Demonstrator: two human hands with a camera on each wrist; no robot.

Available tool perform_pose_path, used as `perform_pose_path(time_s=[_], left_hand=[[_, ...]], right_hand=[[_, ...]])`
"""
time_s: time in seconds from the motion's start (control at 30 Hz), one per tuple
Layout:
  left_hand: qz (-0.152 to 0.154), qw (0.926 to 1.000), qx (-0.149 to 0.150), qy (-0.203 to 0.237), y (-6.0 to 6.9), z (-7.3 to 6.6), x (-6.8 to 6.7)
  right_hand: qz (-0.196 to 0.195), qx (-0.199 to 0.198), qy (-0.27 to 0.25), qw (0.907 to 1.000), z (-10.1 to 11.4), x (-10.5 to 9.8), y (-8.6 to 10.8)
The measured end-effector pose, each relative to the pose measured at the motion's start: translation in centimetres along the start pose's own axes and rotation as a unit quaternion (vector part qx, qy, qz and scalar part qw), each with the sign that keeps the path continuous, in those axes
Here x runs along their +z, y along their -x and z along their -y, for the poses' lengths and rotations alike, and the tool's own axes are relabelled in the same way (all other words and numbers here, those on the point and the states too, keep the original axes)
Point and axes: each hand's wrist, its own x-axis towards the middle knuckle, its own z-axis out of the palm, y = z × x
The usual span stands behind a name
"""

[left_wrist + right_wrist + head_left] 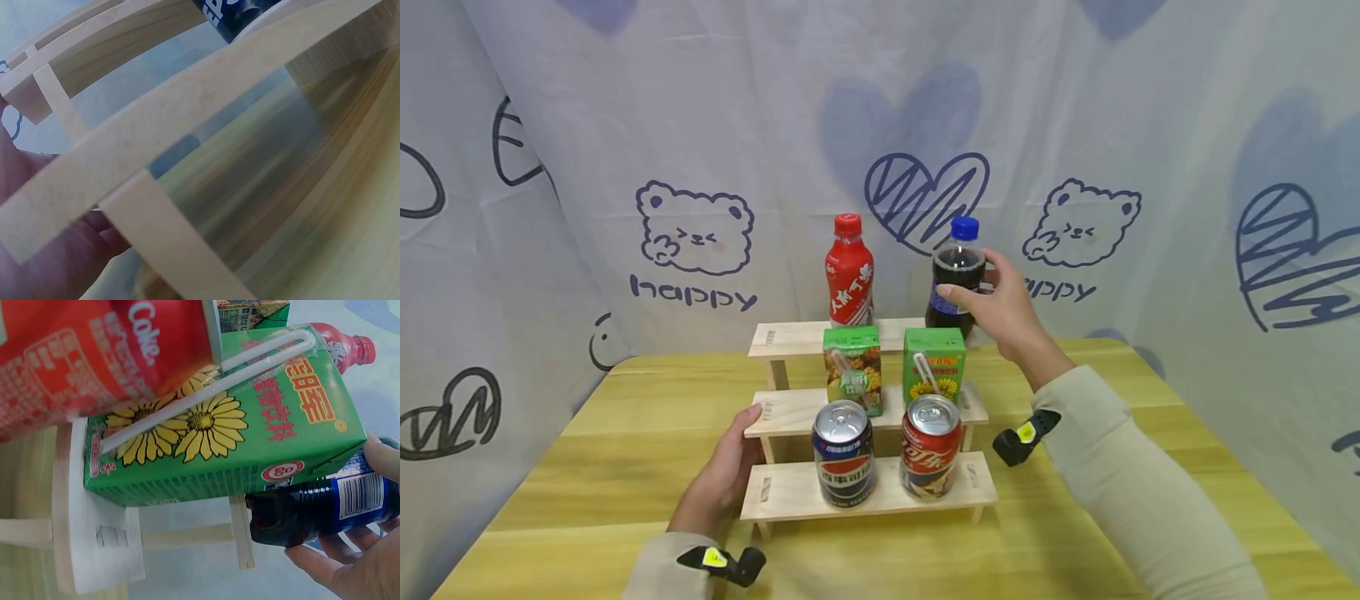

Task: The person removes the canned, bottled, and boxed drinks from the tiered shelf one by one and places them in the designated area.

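Gripping: right fingers, glossy rounded plastic bottle | Holding: left fingers, flat-planked, stepped wooden stand

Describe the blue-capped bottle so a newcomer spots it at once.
Start at the wooden rack, then its top tier. By that tier's right end, behind the sunflower carton, the right grip holds the bottle. Unlike the red bottle to its left, it has a blue cap and dark drink.
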Motion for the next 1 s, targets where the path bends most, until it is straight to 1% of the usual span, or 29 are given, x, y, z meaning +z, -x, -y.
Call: perform_pose_path(time_s=[0.17, 0.37, 0.47, 0.5, 0.53, 0.6, 0.7, 0.77, 0.83, 1.0], left_hand=[[-0.005, 0.9999, -0.012, 0.0, 0.2, 0.0, 0.1], [-0.004, 0.9998, -0.016, 0.009, 0.2, 0.1, 0.2], [-0.008, 0.9997, -0.014, 0.016, 0.0, 0.1, 0.0], [-0.005, 0.9999, -0.009, 0.012, 0.0, 0.3, -0.1], [-0.003, 1.0, -0.004, 0.007, -0.1, 0.4, -0.2], [-0.001, 0.9999, -0.003, 0.012, -0.4, 0.7, -0.4], [-0.003, 0.9996, -0.017, 0.022, -1.0, 1.5, -0.8], [-0.015, 0.9986, -0.034, 0.039, -1.5, 1.9, -1.0], [-0.022, 0.9982, -0.041, 0.037, -1.8, 2.3, -1.1], [-0.024, 0.9989, -0.034, 0.021, -1.9, 2.3, -1.1]], right_hand=[[0.002, 0.002, 0.006, 1.0, 0.0, -0.2, 0.1], [-0.005, -0.008, 0.015, 0.9998, -0.4, -1.0, 0.1], [-0.015, -0.009, 0.01, 0.9998, -0.8, -1.7, 0.2], [-0.018, -0.006, 0.005, 0.9998, -0.9, -1.9, 0.3], [-0.021, -0.003, 0.0, 0.9998, -1.1, -2.2, 0.3], [-0.028, 0.002, -0.012, 0.9995, -1.4, -2.6, 0.3], [-0.038, 0.007, -0.028, 0.9988, -1.9, -3.1, 0.4], [-0.046, 0.004, -0.036, 0.9983, -2.3, -3.5, 0.5], [-0.055, 0.003, -0.039, 0.9977, -2.7, -3.9, 0.6], [-0.069, 0.007, -0.041, 0.9968, -4.1, -5.2, 1.1]])
